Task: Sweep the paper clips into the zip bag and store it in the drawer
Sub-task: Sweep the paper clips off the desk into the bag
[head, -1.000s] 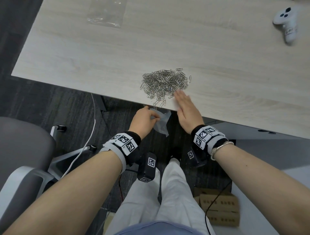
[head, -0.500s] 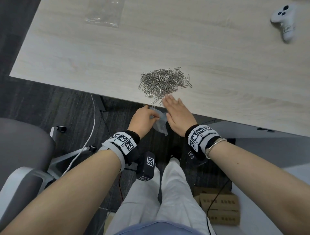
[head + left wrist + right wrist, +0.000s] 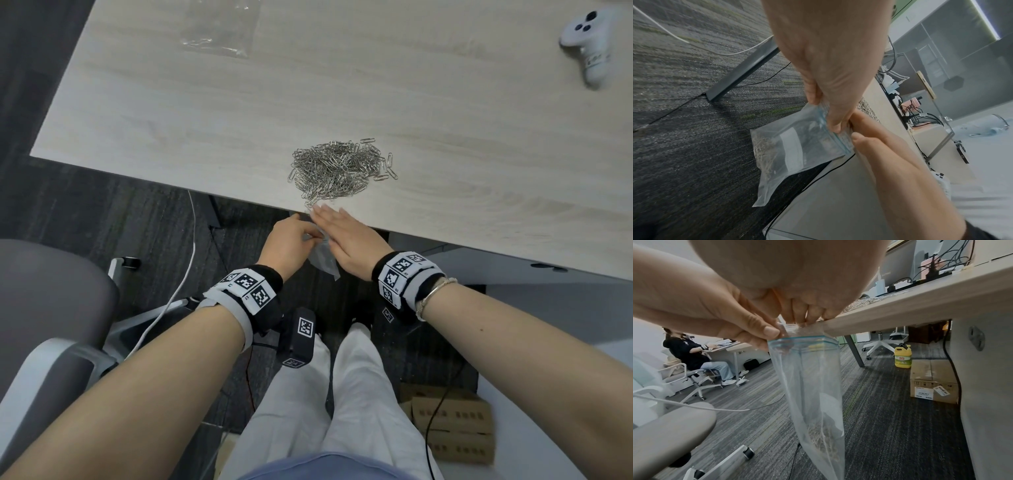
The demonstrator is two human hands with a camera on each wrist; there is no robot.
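Observation:
A pile of silver paper clips point(image 3: 342, 169) lies on the light wooden table point(image 3: 445, 113), close to its near edge. Just below that edge my left hand point(image 3: 310, 236) pinches the rim of a clear zip bag point(image 3: 323, 262) between thumb and fingers. The bag point(image 3: 812, 378) hangs down with its blue-striped mouth at the table edge point(image 3: 900, 309). Some clips point(image 3: 822, 439) lie at its bottom. My right hand point(image 3: 325, 214) is flat, palm down, its straight fingers point(image 3: 807, 313) at the edge over the bag's mouth.
A second clear bag point(image 3: 219, 31) lies at the table's far left and a white controller point(image 3: 589, 37) at the far right. A grey chair point(image 3: 51, 308) and white cable point(image 3: 178, 281) are to my left. Cardboard boxes point(image 3: 452, 421) sit on the floor at my right.
My right hand slid left and back along the pile's near side to the table edge, above the bag. The stray clips that lay at the edge are gone. My left hand stayed put.

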